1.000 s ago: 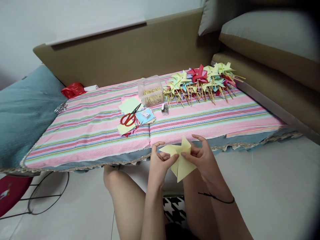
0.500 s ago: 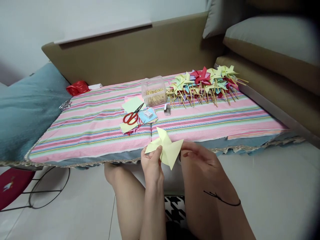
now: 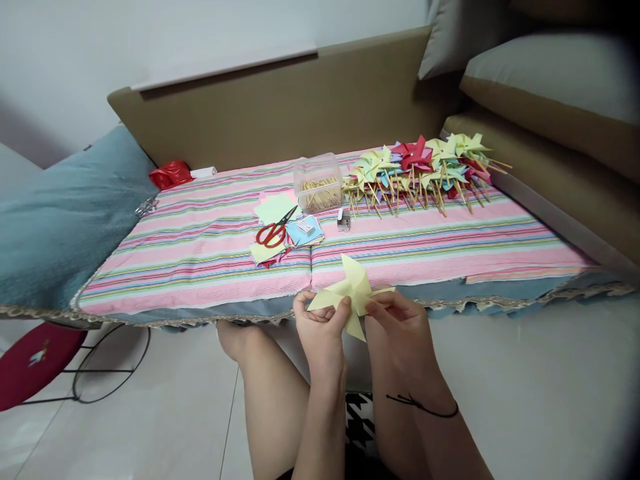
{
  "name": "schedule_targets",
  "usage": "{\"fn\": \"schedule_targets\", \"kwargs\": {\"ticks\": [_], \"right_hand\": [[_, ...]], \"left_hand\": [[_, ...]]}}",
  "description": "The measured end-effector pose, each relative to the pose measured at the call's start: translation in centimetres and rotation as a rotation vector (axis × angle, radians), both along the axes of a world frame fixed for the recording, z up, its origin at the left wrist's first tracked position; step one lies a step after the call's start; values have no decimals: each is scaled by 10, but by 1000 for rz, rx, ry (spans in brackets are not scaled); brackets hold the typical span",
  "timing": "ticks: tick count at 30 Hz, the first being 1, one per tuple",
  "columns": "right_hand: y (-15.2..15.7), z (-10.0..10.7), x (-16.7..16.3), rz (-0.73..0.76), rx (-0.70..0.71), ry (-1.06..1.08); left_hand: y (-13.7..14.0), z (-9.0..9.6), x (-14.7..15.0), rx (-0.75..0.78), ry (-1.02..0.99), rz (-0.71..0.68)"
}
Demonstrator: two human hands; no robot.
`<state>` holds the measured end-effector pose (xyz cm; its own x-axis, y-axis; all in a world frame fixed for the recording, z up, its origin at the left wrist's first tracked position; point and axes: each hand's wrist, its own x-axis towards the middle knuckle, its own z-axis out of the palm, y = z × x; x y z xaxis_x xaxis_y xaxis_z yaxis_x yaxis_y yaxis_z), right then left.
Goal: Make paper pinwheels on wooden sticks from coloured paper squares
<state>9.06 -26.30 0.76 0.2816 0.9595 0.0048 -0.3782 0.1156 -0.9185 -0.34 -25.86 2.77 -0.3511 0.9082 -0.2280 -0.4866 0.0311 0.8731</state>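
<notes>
A pale yellow paper pinwheel (image 3: 354, 283) with folded blades is held up above my lap, in front of the sofa's edge. My left hand (image 3: 323, 323) pinches it from the left, thumb near its middle. From the right, my right hand (image 3: 400, 323) grips it too, its thumb and fingers closed on the paper by the centre. No stick shows on this pinwheel. Beyond it, red-handled scissors (image 3: 273, 235) rest on a stack of coloured paper squares (image 3: 274, 208), beside a small white box (image 3: 305, 229). Another small open box (image 3: 343, 220) stands farther right.
A clear plastic box (image 3: 318, 177) of wooden sticks stands on the striped cloth (image 3: 200, 247). Several finished pinwheels (image 3: 415, 157) lie piled to its right. At the left are a red plastic bag (image 3: 171, 175) and a blue-covered cushion (image 3: 65, 213). A red stool (image 3: 43, 363) stands on the floor.
My right hand has come in from beside the pinwheel and taken hold of it near the centre. The view has shifted slightly, so the surroundings appear farther right.
</notes>
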Motion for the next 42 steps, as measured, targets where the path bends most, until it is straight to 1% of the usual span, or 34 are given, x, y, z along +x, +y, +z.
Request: {"fn": "schedule_targets", "kwargs": {"ticks": [3,6,9,11,14,16,19,23,27,31,35,38,42], "right_hand": [[0,-3,-7,-52,13,26],[0,-6,-10,-84,28,0],[-1,-5,-11,-153,-4,-14],[-1,-4,-11,-175,-37,40],[-1,-3,-11,-173,-54,148],[0,-3,-11,-182,-55,175],[0,-5,-11,-180,-61,173],[-1,-5,-10,-157,-67,155],[0,-3,-10,-142,-66,153],[0,-2,-12,-115,-40,153],[0,-4,-13,-96,-60,130],[2,-6,-12,-90,-69,158],[3,-3,-7,-95,-125,135]], "left_hand": [[-3,4,1,11,1,-17],[-5,5,1,7,5,-31],[-5,5,0,0,12,-51],[-6,5,-1,7,10,-72],[-6,6,-2,24,1,-108],[-5,6,-3,39,-11,-128],[-3,5,-3,46,-16,-145],[-2,3,-4,31,13,-119],[-3,4,-4,36,21,-122],[-3,3,-3,38,-2,-79],[-4,1,-1,33,-9,-38],[-5,1,0,37,-12,-53],[-6,-1,1,38,0,-75]]}}
